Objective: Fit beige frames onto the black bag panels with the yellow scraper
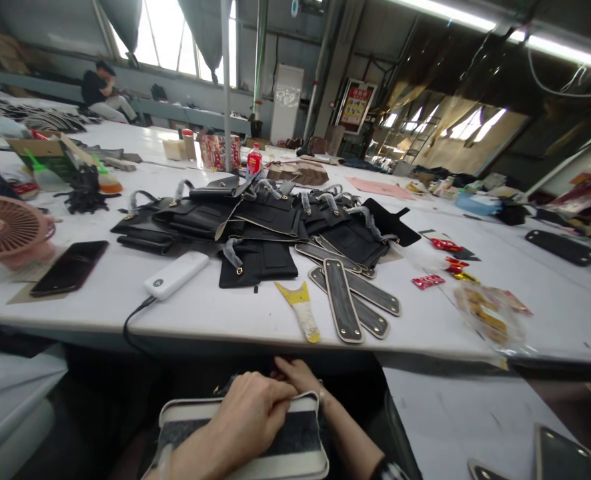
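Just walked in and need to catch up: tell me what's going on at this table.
A person sits at a white table, working below its edge. Both hands, left hand and right hand, grip the top edge of a dark panel with a pale border on the lap. On the table lie black leather pieces, long strips, a yellow scraper, a phone and a power bank.

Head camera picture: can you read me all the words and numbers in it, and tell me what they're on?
None can be read.
Red and yellow sign on the back wall: print too small and blurred.
Red bottle label: blurred.
Patterned box: print unreadable.
Red snack wrappers: print too small.
White power bank: a round mark only, no words.
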`<act>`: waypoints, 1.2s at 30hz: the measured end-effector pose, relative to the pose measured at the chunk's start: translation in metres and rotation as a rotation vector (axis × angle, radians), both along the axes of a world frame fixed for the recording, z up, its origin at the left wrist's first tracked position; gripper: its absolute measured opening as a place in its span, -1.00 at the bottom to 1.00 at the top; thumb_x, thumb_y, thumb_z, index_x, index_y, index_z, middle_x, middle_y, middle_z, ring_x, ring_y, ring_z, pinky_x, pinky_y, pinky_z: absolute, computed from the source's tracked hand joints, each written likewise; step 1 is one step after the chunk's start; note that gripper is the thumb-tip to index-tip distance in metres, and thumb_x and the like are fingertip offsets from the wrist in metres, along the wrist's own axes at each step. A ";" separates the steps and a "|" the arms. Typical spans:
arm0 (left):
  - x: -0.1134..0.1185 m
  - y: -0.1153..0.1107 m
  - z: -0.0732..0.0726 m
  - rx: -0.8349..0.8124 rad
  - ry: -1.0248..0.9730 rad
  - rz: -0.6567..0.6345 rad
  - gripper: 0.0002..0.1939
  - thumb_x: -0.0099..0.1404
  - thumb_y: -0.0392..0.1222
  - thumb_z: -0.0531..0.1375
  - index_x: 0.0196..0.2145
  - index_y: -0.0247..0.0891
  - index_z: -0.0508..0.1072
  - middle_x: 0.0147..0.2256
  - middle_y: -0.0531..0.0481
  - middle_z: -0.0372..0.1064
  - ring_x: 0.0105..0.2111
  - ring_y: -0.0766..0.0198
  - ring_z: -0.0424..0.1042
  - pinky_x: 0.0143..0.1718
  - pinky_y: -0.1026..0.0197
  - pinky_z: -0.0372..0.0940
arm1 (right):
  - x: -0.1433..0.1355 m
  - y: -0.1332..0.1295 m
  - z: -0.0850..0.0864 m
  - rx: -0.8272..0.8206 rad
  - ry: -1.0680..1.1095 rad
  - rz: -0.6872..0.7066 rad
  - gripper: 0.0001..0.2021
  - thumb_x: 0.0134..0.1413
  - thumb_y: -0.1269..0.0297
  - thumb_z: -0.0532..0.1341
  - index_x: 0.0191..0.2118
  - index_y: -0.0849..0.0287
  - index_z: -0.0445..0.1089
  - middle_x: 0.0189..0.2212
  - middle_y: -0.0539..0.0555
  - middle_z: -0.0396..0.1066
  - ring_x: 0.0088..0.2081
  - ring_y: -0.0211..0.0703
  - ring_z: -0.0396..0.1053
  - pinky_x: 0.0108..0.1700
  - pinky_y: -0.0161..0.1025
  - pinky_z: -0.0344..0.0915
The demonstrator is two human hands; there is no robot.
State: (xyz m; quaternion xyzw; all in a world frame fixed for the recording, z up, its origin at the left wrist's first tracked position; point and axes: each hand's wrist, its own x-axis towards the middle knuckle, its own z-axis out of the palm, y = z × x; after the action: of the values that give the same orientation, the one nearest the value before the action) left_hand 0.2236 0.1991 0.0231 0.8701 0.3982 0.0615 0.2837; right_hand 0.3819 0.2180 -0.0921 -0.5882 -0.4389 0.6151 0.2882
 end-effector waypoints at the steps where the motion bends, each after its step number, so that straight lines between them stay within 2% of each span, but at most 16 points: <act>1: 0.000 0.000 0.000 0.004 0.006 0.019 -0.73 0.26 -0.25 0.05 -0.29 -0.01 0.54 -0.37 0.06 0.57 -0.32 0.09 0.55 -0.37 0.22 0.26 | 0.005 -0.005 0.011 0.039 -0.011 -0.014 -0.61 0.24 -0.03 0.09 -0.24 0.24 0.39 -0.42 0.01 0.40 -0.40 -0.23 0.39 -0.30 -0.19 0.36; 4: -0.001 -0.004 -0.002 0.035 0.033 0.084 -0.72 0.23 -0.24 0.08 -0.21 0.06 0.51 -0.36 0.09 0.57 -0.32 0.05 0.55 -0.37 0.17 0.29 | 0.019 -0.033 0.051 0.227 -0.053 -0.057 -0.56 0.22 -0.10 0.05 -0.32 0.21 0.42 -0.43 0.04 0.37 -0.34 -0.15 0.38 -0.25 -0.19 0.29; 7: -0.002 -0.008 -0.005 0.066 0.047 0.105 -0.76 0.21 -0.24 0.09 -0.21 0.00 0.47 -0.35 0.06 0.56 -0.33 0.04 0.53 -0.36 0.15 0.31 | 0.022 -0.065 0.084 0.475 -0.173 -0.001 -0.70 0.21 0.07 0.12 -0.33 0.17 0.46 -0.32 0.09 0.36 -0.23 -0.10 0.34 -0.14 -0.19 0.25; 9: -0.003 -0.011 -0.006 0.082 0.045 0.099 -0.79 0.22 -0.24 0.09 -0.21 -0.06 0.44 -0.33 0.03 0.55 -0.31 0.05 0.52 -0.33 0.14 0.32 | 0.018 -0.079 0.092 0.663 -0.316 0.069 -0.75 0.26 0.22 0.05 -0.20 0.15 0.46 -0.25 0.14 0.34 -0.19 -0.09 0.33 -0.12 -0.17 0.28; 11: -0.003 -0.013 -0.007 0.097 0.046 0.077 -0.81 0.25 -0.25 0.07 -0.21 -0.10 0.42 -0.34 0.00 0.54 -0.31 0.04 0.52 -0.30 0.12 0.33 | 0.015 -0.086 0.092 0.801 -0.452 0.118 -0.71 0.29 0.33 -0.04 -0.09 0.15 0.42 -0.21 0.17 0.31 -0.17 -0.09 0.32 -0.12 -0.14 0.32; 13: -0.004 -0.014 -0.007 0.111 0.051 0.042 -0.82 0.28 -0.25 0.04 -0.22 -0.14 0.41 -0.36 -0.02 0.53 -0.31 0.02 0.52 -0.30 0.10 0.33 | 0.013 -0.089 0.090 0.864 -0.542 0.152 -0.69 0.29 0.40 -0.07 -0.04 0.16 0.38 -0.20 0.19 0.29 -0.15 -0.08 0.32 -0.10 -0.13 0.34; 18: -0.007 -0.017 -0.006 0.130 0.052 -0.063 -0.82 0.29 -0.33 0.00 -0.26 -0.21 0.38 -0.33 -0.07 0.51 -0.33 0.04 0.52 -0.31 0.11 0.35 | 0.013 -0.093 0.086 1.002 -0.756 0.285 -0.71 0.23 0.44 -0.01 -0.02 0.24 0.34 -0.18 0.25 0.33 -0.15 -0.02 0.33 -0.13 -0.07 0.41; 23: -0.011 -0.021 -0.002 0.114 -0.024 -0.156 -0.66 0.21 -0.41 0.06 -0.07 -0.22 0.36 -0.06 -0.15 0.44 -0.09 0.05 0.45 -0.10 0.11 0.33 | 0.008 -0.098 0.072 1.170 -1.086 0.279 -0.69 0.13 0.34 0.12 -0.02 0.32 0.39 -0.09 0.38 0.39 -0.06 0.21 0.32 -0.07 0.12 0.37; 25: -0.012 -0.023 0.000 0.053 -0.079 -0.136 -0.61 0.18 -0.41 0.09 -0.03 -0.24 0.37 -0.03 -0.21 0.42 -0.03 0.01 0.41 -0.03 0.07 0.29 | 0.006 -0.097 0.076 1.134 -1.109 0.312 -0.68 0.12 0.34 0.10 -0.06 0.36 0.42 -0.13 0.38 0.41 -0.08 0.23 0.32 -0.05 0.15 0.32; 27: -0.015 -0.023 0.003 -0.015 -0.134 -0.103 -0.66 0.19 -0.39 0.10 -0.08 -0.21 0.43 -0.06 -0.18 0.45 -0.05 0.03 0.43 0.04 0.03 0.25 | 0.004 -0.090 0.090 0.955 -1.018 0.363 -0.69 0.15 0.34 0.03 -0.16 0.32 0.48 -0.21 0.33 0.42 -0.15 0.17 0.31 -0.07 0.14 0.26; 29: -0.023 -0.018 0.009 -0.047 -0.173 -0.062 -0.70 0.23 -0.34 0.09 -0.11 -0.15 0.46 -0.07 -0.10 0.47 -0.05 0.06 0.44 0.13 0.00 0.16 | 0.005 -0.075 0.109 0.744 -0.892 0.385 -0.64 0.20 0.28 -0.03 -0.37 0.24 0.49 -0.32 0.25 0.40 -0.23 0.08 0.30 -0.14 0.06 0.22; 31: -0.038 -0.008 0.014 -0.065 -0.212 0.018 -0.67 0.28 -0.27 0.07 -0.03 -0.10 0.44 -0.02 -0.06 0.45 0.00 0.08 0.40 0.18 -0.01 0.08 | 0.005 -0.054 0.123 0.606 -0.801 0.369 -0.54 0.24 0.18 -0.07 -0.55 0.19 0.43 -0.41 0.18 0.38 -0.32 -0.03 0.30 -0.20 -0.05 0.20; 32: -0.048 0.000 0.016 -0.083 -0.234 0.074 -0.64 0.30 -0.22 0.05 0.03 -0.10 0.40 0.01 -0.06 0.44 0.02 0.08 0.39 0.17 0.01 0.09 | 0.004 -0.042 0.125 0.570 -0.772 0.356 -0.51 0.26 0.14 -0.07 -0.57 0.18 0.42 -0.43 0.15 0.39 -0.35 -0.09 0.31 -0.22 -0.10 0.20; 34: -0.072 0.018 0.013 -0.142 -0.271 0.192 -0.61 0.36 -0.10 -0.02 0.09 -0.15 0.36 0.00 -0.09 0.44 0.00 0.08 0.40 0.08 0.07 0.19 | 0.000 -0.018 0.121 0.492 -0.719 0.344 -0.52 0.26 0.11 -0.06 -0.53 0.18 0.44 -0.46 0.10 0.41 -0.39 -0.16 0.34 -0.25 -0.19 0.22; 36: -0.098 0.036 0.000 -0.242 -0.289 0.283 -0.56 0.39 0.02 -0.10 -0.01 -0.23 0.43 -0.08 -0.09 0.49 -0.08 0.10 0.44 -0.01 0.13 0.26 | -0.009 0.001 0.107 0.376 -0.664 0.354 -0.54 0.28 0.08 -0.04 -0.47 0.20 0.46 -0.51 0.05 0.42 -0.42 -0.20 0.37 -0.30 -0.24 0.25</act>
State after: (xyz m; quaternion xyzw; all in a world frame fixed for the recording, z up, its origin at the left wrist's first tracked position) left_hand 0.1252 0.2355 0.0235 0.7474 0.4762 0.1765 0.4284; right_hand 0.3733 0.2189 0.0153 -0.6074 -0.7067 0.3412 0.1232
